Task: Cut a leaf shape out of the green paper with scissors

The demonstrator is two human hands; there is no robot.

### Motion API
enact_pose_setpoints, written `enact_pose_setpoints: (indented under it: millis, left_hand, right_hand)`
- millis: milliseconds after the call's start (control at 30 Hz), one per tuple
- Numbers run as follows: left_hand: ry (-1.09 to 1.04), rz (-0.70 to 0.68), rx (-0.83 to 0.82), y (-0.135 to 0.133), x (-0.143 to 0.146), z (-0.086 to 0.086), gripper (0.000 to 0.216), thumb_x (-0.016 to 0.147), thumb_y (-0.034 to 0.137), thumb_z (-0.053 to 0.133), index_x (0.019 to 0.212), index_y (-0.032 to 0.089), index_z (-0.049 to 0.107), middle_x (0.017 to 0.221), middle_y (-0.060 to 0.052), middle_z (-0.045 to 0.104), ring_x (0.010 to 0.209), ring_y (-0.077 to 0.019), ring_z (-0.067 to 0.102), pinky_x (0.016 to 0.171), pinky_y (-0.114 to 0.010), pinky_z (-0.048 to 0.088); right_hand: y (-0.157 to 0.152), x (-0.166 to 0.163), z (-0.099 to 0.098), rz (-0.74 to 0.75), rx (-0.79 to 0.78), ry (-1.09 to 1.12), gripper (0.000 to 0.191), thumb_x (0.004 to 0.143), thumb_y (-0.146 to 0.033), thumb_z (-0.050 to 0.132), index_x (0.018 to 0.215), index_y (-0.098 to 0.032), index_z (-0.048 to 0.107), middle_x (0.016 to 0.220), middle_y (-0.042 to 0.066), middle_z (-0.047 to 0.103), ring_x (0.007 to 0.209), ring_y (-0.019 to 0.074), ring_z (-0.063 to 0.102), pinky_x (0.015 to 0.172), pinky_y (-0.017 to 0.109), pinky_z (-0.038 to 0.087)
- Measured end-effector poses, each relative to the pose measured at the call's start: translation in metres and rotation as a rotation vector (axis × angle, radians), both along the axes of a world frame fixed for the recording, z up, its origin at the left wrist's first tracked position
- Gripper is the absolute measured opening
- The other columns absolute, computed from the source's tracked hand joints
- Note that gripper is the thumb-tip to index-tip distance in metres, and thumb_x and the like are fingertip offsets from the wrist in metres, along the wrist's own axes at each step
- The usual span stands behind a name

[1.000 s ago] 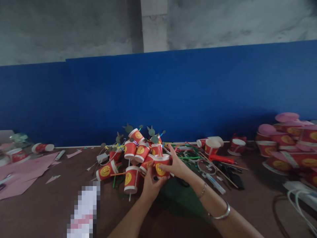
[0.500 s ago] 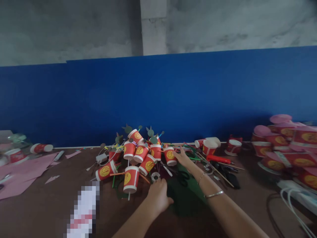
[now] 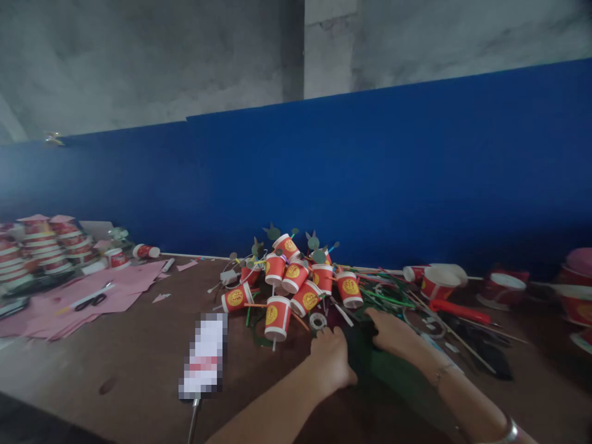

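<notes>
A heap of small red paper cups with yellow emblems, sticks and green paper cut-outs lies on the brown table. Just in front of the heap is a dark green sheet. My left hand rests on the near left edge of that sheet, fingers curled down. My right hand lies on the sheet's far part, fingers bent onto it. A small tape roll sits just beyond my left hand. Whether either hand pinches the sheet is hidden.
Pink paper sheets with scissors lie at the left, with stacked red cups behind them. A red-handled tool, sticks and more cups lie at the right. A blurred flat object sits near the front. A blue wall runs behind.
My right hand set a red cup onto the heap and drew back to the green sheet. My left hand moved down onto the sheet too. The view swung left.
</notes>
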State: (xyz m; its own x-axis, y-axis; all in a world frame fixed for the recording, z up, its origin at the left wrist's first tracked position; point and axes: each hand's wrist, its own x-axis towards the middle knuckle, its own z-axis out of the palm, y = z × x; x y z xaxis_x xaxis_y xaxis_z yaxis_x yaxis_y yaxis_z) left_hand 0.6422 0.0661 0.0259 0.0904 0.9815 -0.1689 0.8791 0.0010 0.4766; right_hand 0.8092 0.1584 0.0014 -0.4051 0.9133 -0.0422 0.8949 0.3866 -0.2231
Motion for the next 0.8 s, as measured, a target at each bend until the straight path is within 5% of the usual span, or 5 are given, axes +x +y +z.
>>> enact_pose_setpoints:
  millis: [200, 367, 600, 800]
  left_hand:
    - [0.042, -0.030, -0.011, -0.008, -0.003, 0.001, 0.080, 0.043, 0.007, 0.076, 0.118, 0.007, 0.048, 0.121, -0.026, 0.046, 0.104, -0.0432, 0.048, 0.080, -0.054, 0.045]
    - [0.062, -0.113, 0.041, -0.014, -0.017, -0.001, 0.070, 0.051, 0.008, 0.069, 0.118, 0.006, 0.050, 0.120, -0.027, 0.047, 0.107, -0.0452, 0.047, 0.080, -0.056, 0.044]
    - [0.049, -0.167, 0.242, -0.018, -0.044, 0.000, 0.042, 0.071, 0.002, 0.042, 0.108, 0.012, 0.061, 0.103, -0.016, 0.063, 0.099, -0.0295, 0.056, 0.089, -0.041, 0.042]
    - [0.079, -0.041, 0.533, -0.017, -0.044, 0.010, 0.055, 0.079, 0.000, 0.031, 0.129, 0.015, 0.048, 0.124, -0.013, 0.056, 0.114, -0.0303, 0.049, 0.098, -0.050, 0.033]
  right_hand:
    - [0.001, -0.003, 0.017, 0.017, -0.066, 0.033, 0.057, 0.053, -0.004, 0.048, 0.108, -0.010, 0.061, 0.089, 0.012, 0.068, 0.084, 0.0275, 0.062, 0.068, 0.030, 0.041]
    - [0.001, 0.006, 0.043, 0.001, -0.371, 0.263, 0.051, 0.048, -0.006, 0.050, 0.095, -0.016, 0.066, 0.056, -0.002, 0.059, 0.052, 0.0146, 0.051, 0.047, 0.022, 0.031]
    - [-0.006, 0.026, 0.052, 0.045, -0.620, 0.436, 0.025, 0.060, -0.035, 0.070, 0.078, -0.018, 0.065, 0.053, -0.002, 0.059, 0.045, 0.0107, 0.047, 0.043, 0.021, 0.029]
    - [-0.025, -0.006, 0.051, -0.123, -0.572, 1.061, 0.032, 0.074, -0.052, 0.059, 0.079, -0.020, 0.057, 0.058, -0.004, 0.055, 0.051, 0.0114, 0.049, 0.046, 0.021, 0.033]
